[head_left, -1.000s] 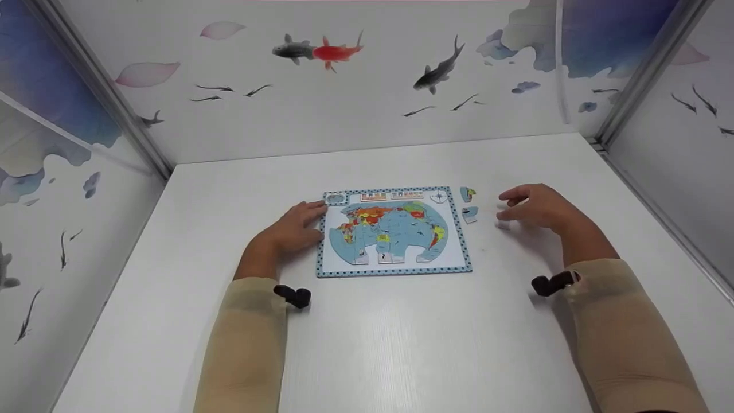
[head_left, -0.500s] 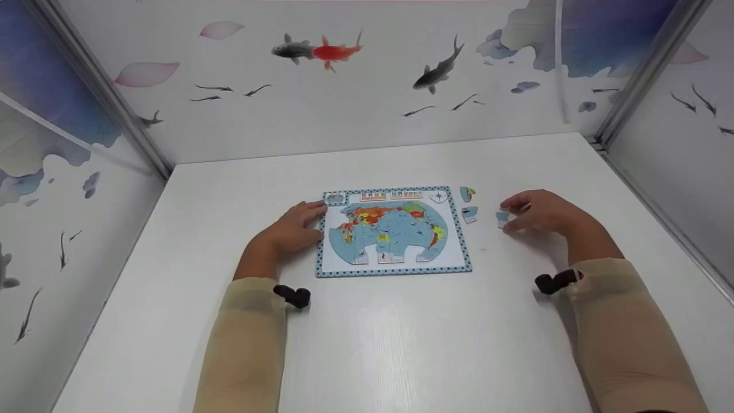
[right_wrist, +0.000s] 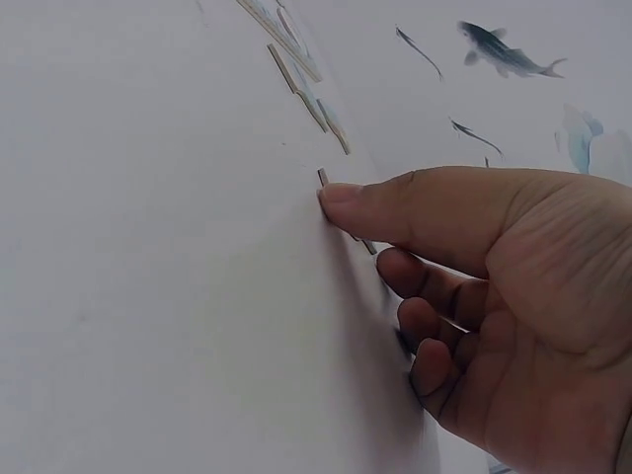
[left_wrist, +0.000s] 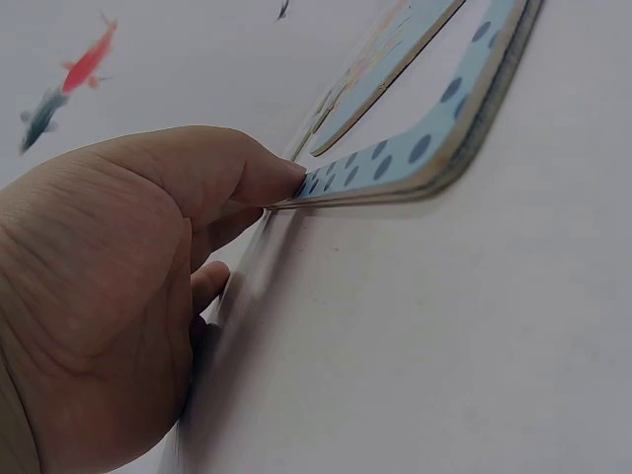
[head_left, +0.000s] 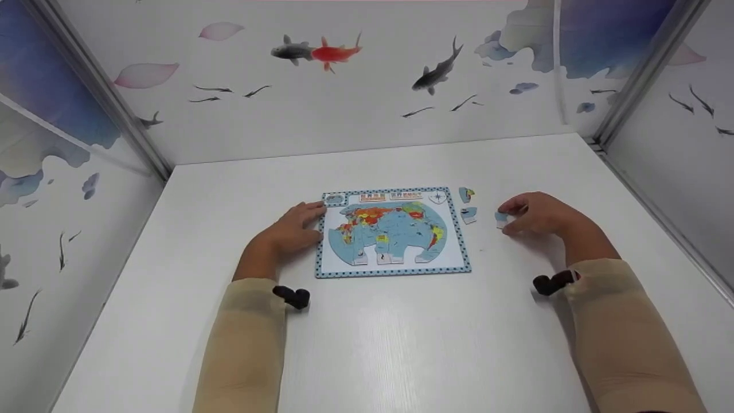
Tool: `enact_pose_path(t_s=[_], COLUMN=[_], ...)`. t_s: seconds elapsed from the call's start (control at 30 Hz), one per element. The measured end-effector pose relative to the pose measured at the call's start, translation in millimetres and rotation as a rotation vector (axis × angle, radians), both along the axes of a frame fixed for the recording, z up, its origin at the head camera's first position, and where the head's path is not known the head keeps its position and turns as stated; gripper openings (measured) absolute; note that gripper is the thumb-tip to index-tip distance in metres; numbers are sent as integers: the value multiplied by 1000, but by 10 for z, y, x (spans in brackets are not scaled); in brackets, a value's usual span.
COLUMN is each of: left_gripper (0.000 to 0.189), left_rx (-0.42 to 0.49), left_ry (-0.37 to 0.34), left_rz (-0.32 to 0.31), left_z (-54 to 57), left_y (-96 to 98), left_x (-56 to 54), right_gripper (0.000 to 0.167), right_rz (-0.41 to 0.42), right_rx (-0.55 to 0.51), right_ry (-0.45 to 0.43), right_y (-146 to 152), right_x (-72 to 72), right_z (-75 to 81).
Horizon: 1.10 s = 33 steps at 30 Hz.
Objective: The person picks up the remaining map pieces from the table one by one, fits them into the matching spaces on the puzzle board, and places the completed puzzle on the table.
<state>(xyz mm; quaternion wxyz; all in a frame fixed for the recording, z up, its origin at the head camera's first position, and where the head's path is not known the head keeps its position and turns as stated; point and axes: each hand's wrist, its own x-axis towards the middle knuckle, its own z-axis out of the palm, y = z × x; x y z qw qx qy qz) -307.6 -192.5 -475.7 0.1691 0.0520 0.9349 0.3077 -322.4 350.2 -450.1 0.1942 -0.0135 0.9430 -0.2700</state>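
A world-map jigsaw puzzle board point(head_left: 338, 268) with a dotted blue border lies flat on the table, its map pieces shaped like an elephant. At its left edge rests my left hand point(head_left: 291, 228), fingers extended, and in the left wrist view the thumb touches the dotted rim point(left_wrist: 380, 163). To the right of the board, my right hand point(head_left: 542, 213) pinches a small blue and white puzzle piece point(head_left: 500, 220) between thumb and forefinger. The right wrist view shows that thumb point(right_wrist: 346, 200) against the piece's edge, low at the tabletop.
Two loose puzzle pieces lie between the board and my right hand: an upper one point(head_left: 465, 195) with yellow and green, and a lower blue and white one point(head_left: 468, 215). The white table point(head_left: 378, 332) is enclosed by panels point(head_left: 367, 115) printed with fish.
My right hand has come down slightly and closed thumb and forefinger on the small piece, which has shifted a touch left since half a second ago. The left hand stays put.
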Motion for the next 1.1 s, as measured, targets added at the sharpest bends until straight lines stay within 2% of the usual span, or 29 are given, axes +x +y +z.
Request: enact_pose_path(t_s=[0.37,0.63,1.1], left_gripper=[73,72,71], left_rx=[0,-6,1], left_ry=[0,4,-17], left_rz=[-2,-10,33], left_z=[5,-8,-2], left_y=[2,-8,7], left_x=[14,-5,17], right_gripper=[59,62,60], right_rz=[-8,-22,-38], right_rx=[-9,17,-13], right_ry=[23,3,24], right_y=[-9,7,-11], right_x=[-24,-7,-6], right_z=[-51,-10,-10])
